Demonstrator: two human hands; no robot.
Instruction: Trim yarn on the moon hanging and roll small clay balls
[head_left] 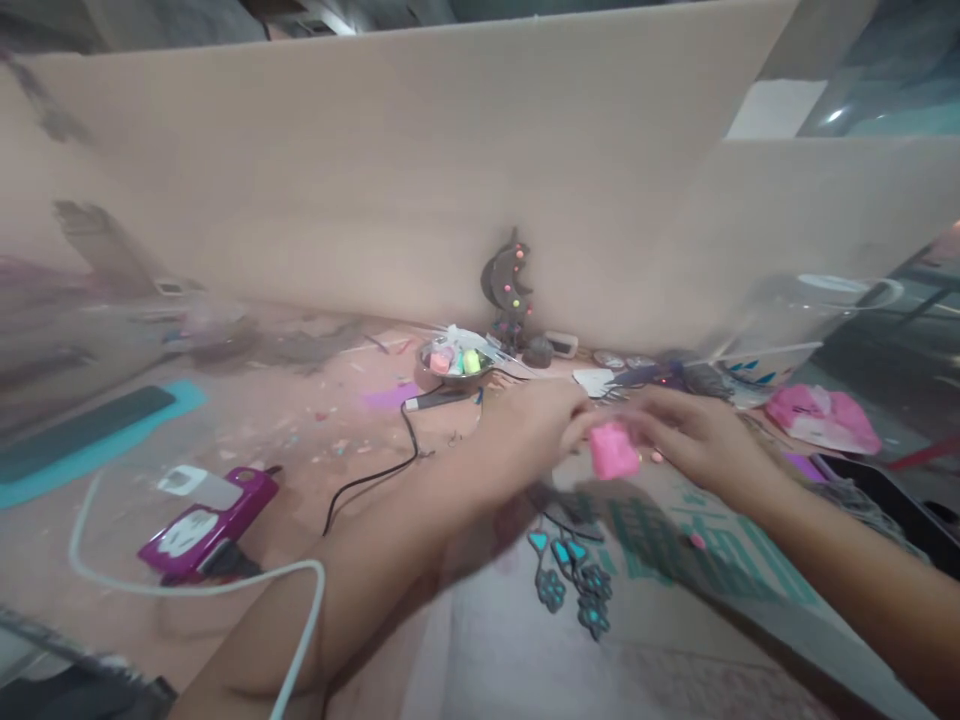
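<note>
A soft-looking bright pink lump, seemingly modelling clay (615,452), is held up between my two hands over the work mat. The fingers of my left hand (544,415) are closed at its left side. From the right, the bent fingers of my right hand (690,432) pinch its upper edge; the fingertips are slightly blurred. Small pink balls lie close by, one on the mat (697,541) and another below the right fingers (657,457). Nearer to me, dark flower-shaped pendants (592,605) with turquoise hearts rest on the mat.
Behind my hands stand a bowl (453,379) of coloured lumps and a dark crescent-moon ornament (504,275) with beads. A purple power strip (210,525) with a white cable lies left. A clear jug (787,320) and pink packet (821,418) are at right.
</note>
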